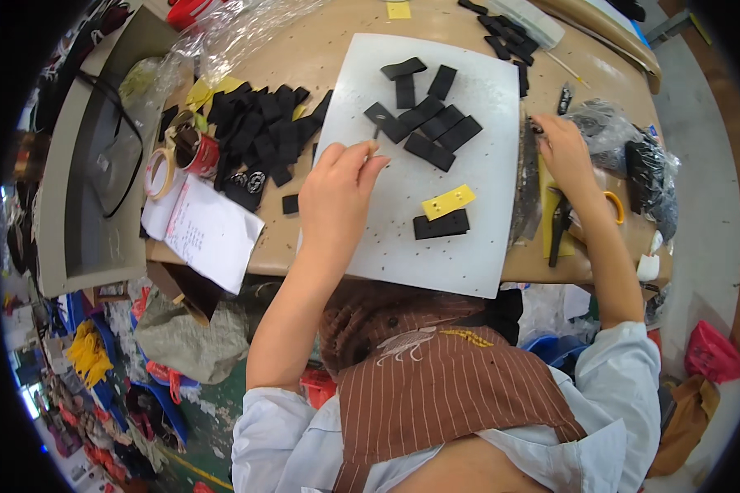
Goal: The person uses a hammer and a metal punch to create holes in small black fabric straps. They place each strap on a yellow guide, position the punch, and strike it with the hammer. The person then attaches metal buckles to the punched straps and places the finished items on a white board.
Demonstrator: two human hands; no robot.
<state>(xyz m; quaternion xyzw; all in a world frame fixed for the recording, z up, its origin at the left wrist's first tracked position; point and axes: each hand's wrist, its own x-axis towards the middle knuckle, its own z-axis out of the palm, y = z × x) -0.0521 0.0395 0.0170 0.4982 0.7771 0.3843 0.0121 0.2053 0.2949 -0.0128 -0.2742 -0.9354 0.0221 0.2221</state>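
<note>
Pinching a thin pin (376, 132), the left hand (335, 187) meets a black strip (396, 127) at the board's (378, 238) eleven o'clock — best kept steady — while the right hand (564, 152) curls at three o'clock, its hold unclear.

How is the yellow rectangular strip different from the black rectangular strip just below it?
The yellow rectangular strip is bright; the black rectangular strip is dark. The yellow strip slants more in the picture, while the black strip lies nearer level. Both are longer than wide and lie on the white rectangular board.
</note>
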